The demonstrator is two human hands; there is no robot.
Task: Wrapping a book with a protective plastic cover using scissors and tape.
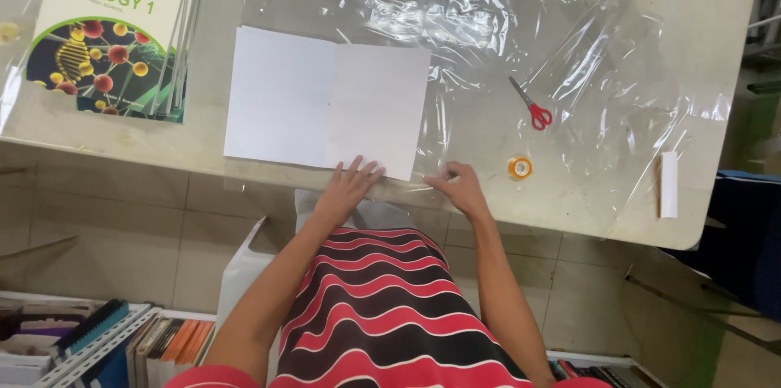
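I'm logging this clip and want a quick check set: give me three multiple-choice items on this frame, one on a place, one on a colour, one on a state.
1. Where do the scissors lie?
A. on the clear plastic sheet, right of the open book
B. on the stack of textbooks
C. on the floor

2. What colour are the scissor handles?
A. blue
B. red
C. green

3. How does the white book lie?
A. shut, cover up
B. standing on edge
C. open flat, blank side up

Answers:
1 A, they rest on the sheet, above the tape roll.
2 B, the loops are red.
3 C, it is spread flat, the left hand on its near edge and the right hand on the plastic beside it.
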